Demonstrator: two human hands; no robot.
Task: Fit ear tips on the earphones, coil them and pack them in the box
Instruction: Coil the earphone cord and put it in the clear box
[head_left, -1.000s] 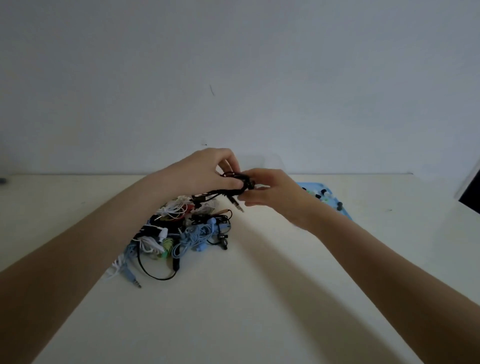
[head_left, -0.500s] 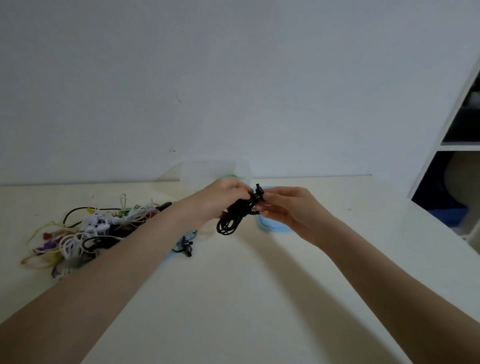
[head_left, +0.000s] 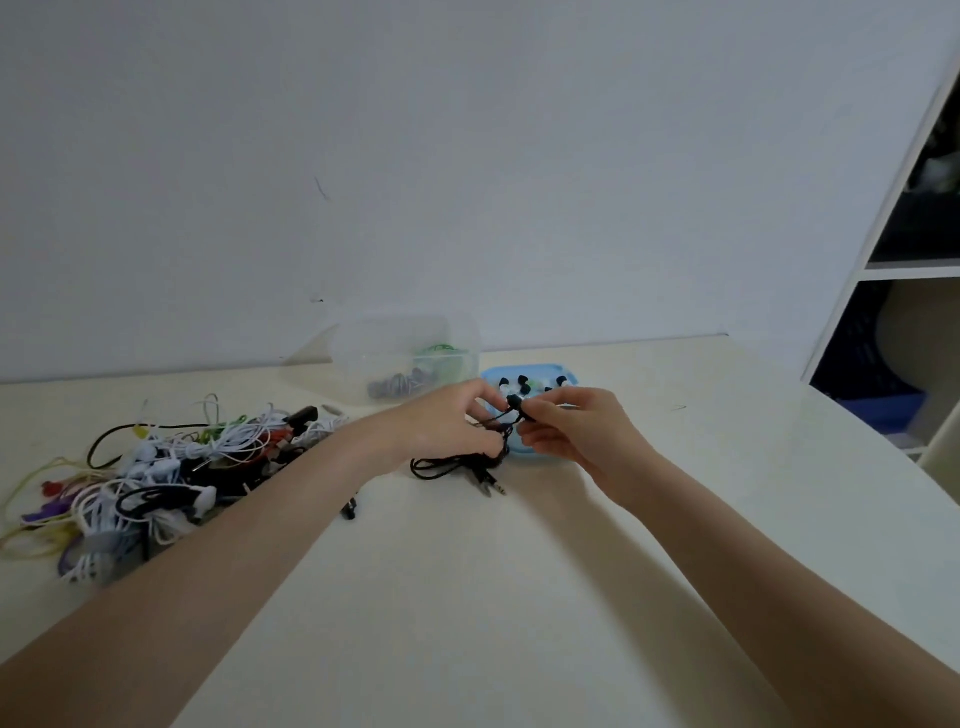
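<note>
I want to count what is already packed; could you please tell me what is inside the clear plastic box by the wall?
Inside the clear plastic box, coiled green earphones and a darker bundle show; the cloudy walls blur any further contents.

Table (head_left: 467, 597): a cream top filled the lower view, running back to the wall.
Wall (head_left: 467, 156): plain and pale, one small dark mark on it.
Shelving unit (head_left: 883, 270): white, at the right edge, its compartments dark inside.
</note>
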